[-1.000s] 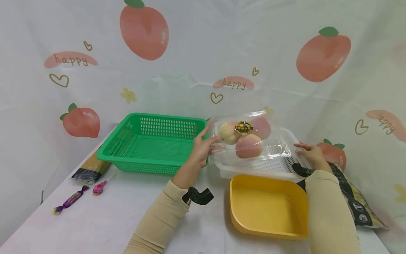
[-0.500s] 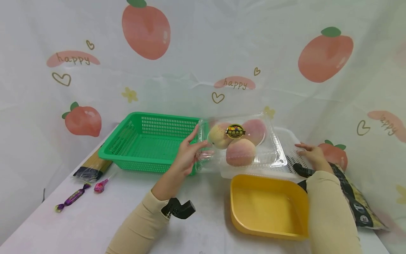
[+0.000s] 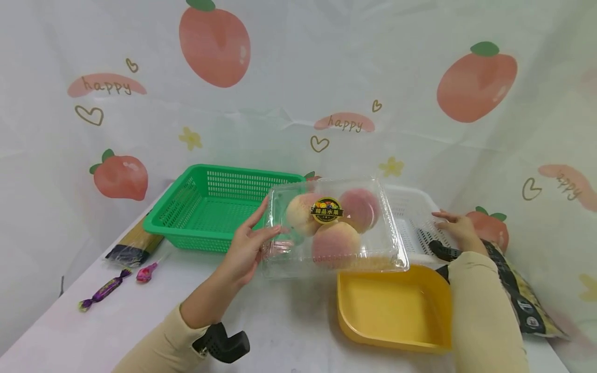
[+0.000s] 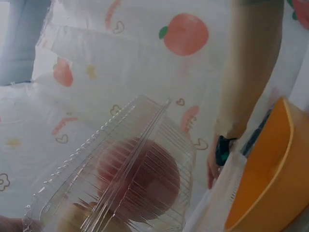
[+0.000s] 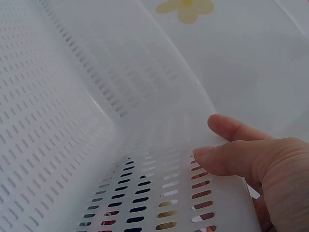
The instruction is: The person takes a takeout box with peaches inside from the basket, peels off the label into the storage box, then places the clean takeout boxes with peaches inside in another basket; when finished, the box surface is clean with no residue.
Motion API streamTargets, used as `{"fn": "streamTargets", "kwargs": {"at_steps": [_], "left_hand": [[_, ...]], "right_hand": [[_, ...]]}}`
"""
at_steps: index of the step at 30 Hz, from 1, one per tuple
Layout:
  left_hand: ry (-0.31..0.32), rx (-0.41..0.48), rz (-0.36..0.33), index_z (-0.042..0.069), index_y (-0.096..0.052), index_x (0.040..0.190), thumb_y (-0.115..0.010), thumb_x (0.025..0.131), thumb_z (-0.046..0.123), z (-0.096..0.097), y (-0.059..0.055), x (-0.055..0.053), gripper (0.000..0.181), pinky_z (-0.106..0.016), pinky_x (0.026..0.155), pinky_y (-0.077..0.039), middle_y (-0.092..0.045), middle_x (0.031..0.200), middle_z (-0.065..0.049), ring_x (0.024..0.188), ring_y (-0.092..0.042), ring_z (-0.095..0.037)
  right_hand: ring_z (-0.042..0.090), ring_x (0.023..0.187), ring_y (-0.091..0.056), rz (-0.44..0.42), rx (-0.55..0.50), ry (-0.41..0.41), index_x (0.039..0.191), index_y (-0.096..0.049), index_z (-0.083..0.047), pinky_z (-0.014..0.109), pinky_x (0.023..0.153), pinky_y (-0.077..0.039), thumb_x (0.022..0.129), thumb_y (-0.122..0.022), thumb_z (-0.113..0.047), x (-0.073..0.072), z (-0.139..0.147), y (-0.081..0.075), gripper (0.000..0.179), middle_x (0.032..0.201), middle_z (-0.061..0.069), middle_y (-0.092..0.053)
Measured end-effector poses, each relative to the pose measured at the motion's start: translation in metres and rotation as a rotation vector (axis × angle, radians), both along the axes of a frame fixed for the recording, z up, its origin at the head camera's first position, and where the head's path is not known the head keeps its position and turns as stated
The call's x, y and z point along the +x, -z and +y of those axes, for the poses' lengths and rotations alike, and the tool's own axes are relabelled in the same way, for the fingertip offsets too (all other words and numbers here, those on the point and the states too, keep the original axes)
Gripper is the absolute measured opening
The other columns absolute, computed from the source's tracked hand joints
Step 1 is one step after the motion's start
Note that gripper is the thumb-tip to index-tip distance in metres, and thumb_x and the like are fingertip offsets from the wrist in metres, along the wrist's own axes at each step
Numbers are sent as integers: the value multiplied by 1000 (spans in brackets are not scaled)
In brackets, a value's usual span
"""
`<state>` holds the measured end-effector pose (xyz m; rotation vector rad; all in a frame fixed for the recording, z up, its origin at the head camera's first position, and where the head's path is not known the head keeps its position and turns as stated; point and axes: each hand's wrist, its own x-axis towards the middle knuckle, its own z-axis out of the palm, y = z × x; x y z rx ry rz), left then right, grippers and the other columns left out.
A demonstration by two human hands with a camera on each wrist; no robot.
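Note:
My left hand (image 3: 247, 248) grips the left end of a clear plastic fruit box (image 3: 387, 238) that bears a black and gold label. Three peaches (image 3: 336, 243) show through its lid. The box is held up over the table, its lower right corner overlapping the yellow basin (image 3: 394, 311) in the head view. In the left wrist view, one peach (image 4: 140, 179) shows close up through the ridged plastic. At the right, my right hand (image 3: 459, 230) holds the side rim of a white perforated basket (image 5: 159, 130), its thumb on the inner side of the wall.
A green basket (image 3: 186, 238) stands at the back left. Left of it lie a packet of thin sticks (image 3: 135, 243), a purple-wrapped candy (image 3: 104, 290) and a pink lollipop (image 3: 146, 273). A black and yellow bag (image 3: 524, 305) lies beyond the right forearm. A printed cloth hangs behind.
My left hand has carried the fruit box left and toward me, from over the white basket to in front of the green one. The right hand stays on the white basket's rim.

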<state>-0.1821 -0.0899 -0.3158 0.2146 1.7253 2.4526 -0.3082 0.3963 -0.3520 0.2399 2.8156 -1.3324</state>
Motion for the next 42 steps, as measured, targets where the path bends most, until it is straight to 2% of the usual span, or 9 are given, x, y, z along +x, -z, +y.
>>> {"fn": "streamTargets", "kwargs": {"at_steps": [8,13,17,21,25,30,35,42], "left_hand": [[-6,-83,-18,35,-21,148,-54,94,9,-23,7,32,69,-23,70,-55,-72,89,7,78,-69,-8],[12,-131,-4,33,-16,150,-54,94,14,-37,18,51,70,-23,69,-55,-72,96,7,80,-70,-12],[7,-159,-35,32,-15,150,-54,95,16,-45,25,62,69,-24,70,-55,-72,98,5,81,-70,-14],[0,-190,-82,32,-16,150,-54,95,19,-49,31,69,68,-24,71,-55,-71,100,3,82,-70,-13],[32,-195,-92,31,-14,150,-53,95,19,-52,38,74,69,-24,71,-55,-71,103,2,83,-70,-15],[83,-177,-87,31,-11,150,-51,96,18,-56,50,80,69,-24,70,-55,-71,104,4,84,-70,-13],[122,-112,-54,27,-6,151,-47,98,14,-63,64,86,69,-26,71,-56,-71,103,4,85,-70,-16],[105,-94,-45,29,-6,151,-46,98,11,-72,79,90,69,-24,69,-56,-71,103,5,84,-70,-15]], "right_hand": [[46,139,-10,-6,-14,4,135,-39,7,57,110,-19,92,-54,-12,2,-4,0,50,152,18,-9],[45,140,-10,-16,-18,5,136,-38,7,56,110,-21,92,-54,-13,4,-5,0,50,153,17,-9],[45,140,-10,-13,-21,18,135,-39,7,57,111,-19,93,-54,-14,3,-4,2,50,153,18,-10],[45,140,-11,-15,-20,24,135,-40,6,57,111,-19,93,-54,-15,3,-3,2,50,153,18,-11],[45,140,-13,-21,-13,26,136,-40,5,56,111,-20,93,-54,-16,3,-2,1,50,153,17,-11],[46,139,-14,-16,1,19,136,-39,5,55,110,-22,94,-53,-17,3,-3,-1,50,153,17,-11],[46,139,-16,-22,10,21,136,-39,5,54,109,-26,94,-53,-18,3,-3,-1,50,153,18,-12],[44,138,-20,-22,24,34,137,-40,3,51,108,-30,94,-53,-20,1,-3,0,51,153,16,-13]]}}
